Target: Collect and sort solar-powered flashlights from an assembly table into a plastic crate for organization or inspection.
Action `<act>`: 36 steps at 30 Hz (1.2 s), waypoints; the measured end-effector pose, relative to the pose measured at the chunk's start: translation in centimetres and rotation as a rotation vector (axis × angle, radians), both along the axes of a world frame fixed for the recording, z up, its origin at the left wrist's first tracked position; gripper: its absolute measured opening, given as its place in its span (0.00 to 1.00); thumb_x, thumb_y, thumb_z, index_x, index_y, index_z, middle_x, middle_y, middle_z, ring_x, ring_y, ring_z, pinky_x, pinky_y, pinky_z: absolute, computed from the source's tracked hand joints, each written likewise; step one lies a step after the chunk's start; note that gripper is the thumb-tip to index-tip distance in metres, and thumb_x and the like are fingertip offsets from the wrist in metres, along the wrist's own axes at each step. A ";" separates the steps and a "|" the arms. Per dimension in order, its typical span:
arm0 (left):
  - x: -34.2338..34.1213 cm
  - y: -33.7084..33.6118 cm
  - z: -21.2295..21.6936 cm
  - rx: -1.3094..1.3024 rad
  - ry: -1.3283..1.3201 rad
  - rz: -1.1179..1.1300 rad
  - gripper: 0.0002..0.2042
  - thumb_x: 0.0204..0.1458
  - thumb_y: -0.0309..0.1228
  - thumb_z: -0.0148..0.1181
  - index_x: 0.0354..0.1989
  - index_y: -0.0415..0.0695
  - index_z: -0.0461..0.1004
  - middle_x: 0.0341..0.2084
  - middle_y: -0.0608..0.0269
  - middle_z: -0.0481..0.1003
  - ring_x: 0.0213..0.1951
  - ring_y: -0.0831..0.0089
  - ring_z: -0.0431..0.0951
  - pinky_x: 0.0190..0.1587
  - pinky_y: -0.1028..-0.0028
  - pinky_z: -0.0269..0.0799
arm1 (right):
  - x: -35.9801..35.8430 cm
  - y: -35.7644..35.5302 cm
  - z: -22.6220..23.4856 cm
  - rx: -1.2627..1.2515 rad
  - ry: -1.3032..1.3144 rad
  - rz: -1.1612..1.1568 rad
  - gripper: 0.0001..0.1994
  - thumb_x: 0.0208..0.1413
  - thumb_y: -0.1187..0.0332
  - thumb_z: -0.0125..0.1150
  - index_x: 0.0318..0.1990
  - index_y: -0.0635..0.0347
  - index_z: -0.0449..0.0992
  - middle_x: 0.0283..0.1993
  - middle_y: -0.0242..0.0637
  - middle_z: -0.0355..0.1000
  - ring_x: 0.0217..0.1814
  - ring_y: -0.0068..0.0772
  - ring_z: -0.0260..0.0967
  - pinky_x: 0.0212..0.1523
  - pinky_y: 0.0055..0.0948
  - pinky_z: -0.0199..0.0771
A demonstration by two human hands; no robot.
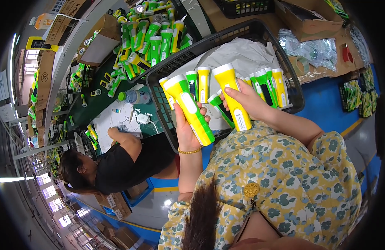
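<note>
Head view shows my left grip [187, 127] clenched on 1 green-and-yellow torch [190, 109] and my right grip [247, 100] clenched on 1 yellow torch [232, 96], both heads tilted toward 11 o'clock, over the black crate [280, 41] whose upright torches [265, 85] stand at 1 o'clock, nearer my right.

Brown cardboard box [101, 39] open at top left beside green surface. Second brown carton [311, 18] at top right, open. Clear plastic bags [313, 50] heaped just below it. Tall brown cartons [44, 79] with dark print along left edge. Yellow-black sign [40, 43] upper left. Flat brown boxes [117, 206] on floor, bottom left.
</note>
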State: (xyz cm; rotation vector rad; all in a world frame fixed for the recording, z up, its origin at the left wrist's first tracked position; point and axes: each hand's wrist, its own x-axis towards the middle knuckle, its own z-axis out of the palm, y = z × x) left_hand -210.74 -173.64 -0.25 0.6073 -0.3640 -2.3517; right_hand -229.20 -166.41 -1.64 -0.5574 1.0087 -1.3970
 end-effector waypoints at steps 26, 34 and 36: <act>0.8 0.5 0.1 0.111 0.335 -0.099 0.26 0.56 0.53 0.45 0.54 0.45 0.64 0.36 0.64 0.66 0.36 0.74 0.67 0.36 0.72 0.68 | 0.2 0.7 0.9 0.052 -0.024 0.030 0.14 0.59 0.62 0.52 0.46 0.60 0.62 0.35 0.33 0.67 0.34 0.19 0.67 0.35 0.22 0.72; 2.3 -2.0 3.7 -0.606 0.330 0.258 0.29 0.54 0.57 0.46 0.57 0.49 0.59 0.40 0.61 0.67 0.37 0.68 0.70 0.38 0.67 0.69 | 0.2 0.6 0.0 0.052 -0.003 0.034 0.14 0.59 0.63 0.51 0.47 0.59 0.60 0.35 0.32 0.67 0.34 0.18 0.67 0.35 0.22 0.72; 3.1 -3.7 6.7 -0.890 0.424 0.331 0.29 0.55 0.54 0.47 0.59 0.50 0.58 0.41 0.60 0.65 0.38 0.66 0.70 0.38 0.68 0.68 | 0.2 0.6 0.1 0.056 0.003 0.029 0.13 0.59 0.64 0.52 0.47 0.59 0.61 0.35 0.32 0.67 0.33 0.18 0.67 0.35 0.21 0.72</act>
